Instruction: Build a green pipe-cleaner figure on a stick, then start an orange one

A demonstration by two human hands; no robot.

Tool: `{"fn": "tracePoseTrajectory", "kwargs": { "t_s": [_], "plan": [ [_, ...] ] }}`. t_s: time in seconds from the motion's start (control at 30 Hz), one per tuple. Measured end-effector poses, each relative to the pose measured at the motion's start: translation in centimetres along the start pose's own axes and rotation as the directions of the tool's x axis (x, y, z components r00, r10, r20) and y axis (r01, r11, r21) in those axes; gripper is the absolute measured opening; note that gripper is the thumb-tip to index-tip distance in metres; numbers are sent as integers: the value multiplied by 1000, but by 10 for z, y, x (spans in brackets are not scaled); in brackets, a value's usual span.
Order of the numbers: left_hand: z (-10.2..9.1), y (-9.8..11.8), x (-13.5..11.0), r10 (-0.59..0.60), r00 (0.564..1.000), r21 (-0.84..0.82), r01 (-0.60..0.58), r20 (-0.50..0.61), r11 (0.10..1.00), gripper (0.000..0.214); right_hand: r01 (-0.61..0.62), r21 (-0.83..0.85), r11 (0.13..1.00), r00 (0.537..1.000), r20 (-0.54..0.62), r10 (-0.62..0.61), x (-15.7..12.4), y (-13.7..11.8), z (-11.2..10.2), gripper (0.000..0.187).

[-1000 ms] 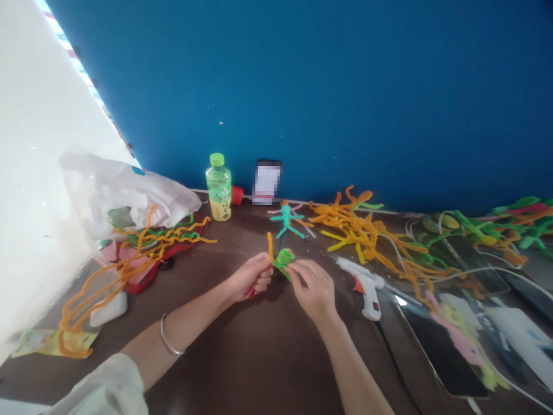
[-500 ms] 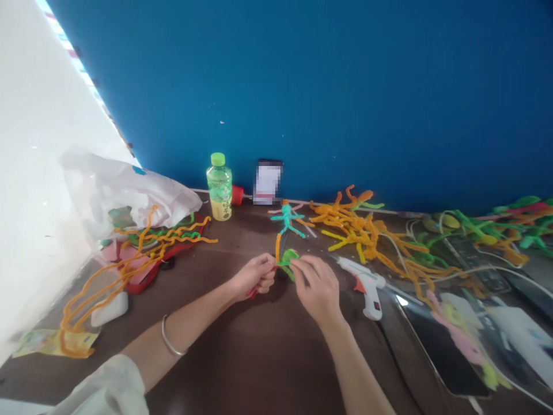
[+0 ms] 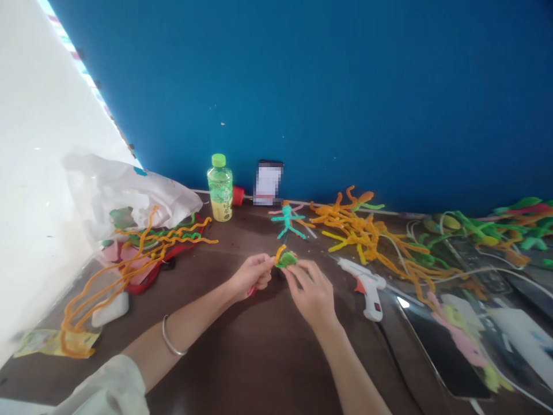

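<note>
Your left hand (image 3: 254,276) pinches the orange pipe cleaner (image 3: 280,251), its free end pointing up and rightward; your right hand (image 3: 311,288) pinches the green bundle (image 3: 286,260), lying roughly left-to-right between your hands, above the table (image 3: 242,363).

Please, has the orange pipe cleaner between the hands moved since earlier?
Yes: the orange pipe cleaner has tipped rightward and down, judged against the turquoise pipe-cleaner figure.
</note>
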State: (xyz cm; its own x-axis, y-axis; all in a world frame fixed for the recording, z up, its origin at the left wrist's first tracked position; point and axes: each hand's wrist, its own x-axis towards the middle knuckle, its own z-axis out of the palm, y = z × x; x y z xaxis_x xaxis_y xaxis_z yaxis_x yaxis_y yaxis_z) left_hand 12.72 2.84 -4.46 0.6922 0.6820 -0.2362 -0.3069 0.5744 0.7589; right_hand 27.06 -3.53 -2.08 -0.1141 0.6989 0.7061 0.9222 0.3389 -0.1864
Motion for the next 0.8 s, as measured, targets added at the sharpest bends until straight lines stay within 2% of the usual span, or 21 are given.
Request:
{"fn": "tracePoseTrajectory", "kwargs": {
  "t_s": [0.13, 0.23, 0.33, 0.5, 0.57, 0.63, 0.73, 0.8],
  "plan": [
    [0, -1, 0, 33, 999, 7, -32, -25, 999, 42, -82, 57, 995, 996, -29, 84, 1, -7, 1, 11],
    [-1, -3, 1, 27, 999, 23, -27, -24, 999, 41, -149, 211, 966, 988, -5, 153, 2, -7, 3, 24],
    [-1, -6, 3, 65, 995, 49, -62, -70, 997, 39, -191, 330, 925, 981, 30, 192, 1, -6, 6, 25],
    [1, -10, 3, 189, 974, 226, -158, -124, 961, 38, -205, 285, 936, 974, -33, 223, -1, -4, 8, 20],
    [3, -10, 2, 290, 944, 356, -219, -159, 908, 36, -205, 264, 943, 972, -61, 228, -1, -5, 8, 19],
    [3, -10, 0, 399, 895, 487, -262, -200, 833, 32, -209, 247, 946, 969, -79, 234, 0, -6, 8, 18],
    [2, -12, -3, 518, 817, 641, -258, -255, 723, 26, -217, 227, 949, 965, -99, 244, 0, -7, 8, 17],
    [1, -13, -5, 558, 789, 710, -237, -258, 663, 23, -212, 224, 951, 965, -108, 240, 0, -8, 9, 17]
  ]
}}
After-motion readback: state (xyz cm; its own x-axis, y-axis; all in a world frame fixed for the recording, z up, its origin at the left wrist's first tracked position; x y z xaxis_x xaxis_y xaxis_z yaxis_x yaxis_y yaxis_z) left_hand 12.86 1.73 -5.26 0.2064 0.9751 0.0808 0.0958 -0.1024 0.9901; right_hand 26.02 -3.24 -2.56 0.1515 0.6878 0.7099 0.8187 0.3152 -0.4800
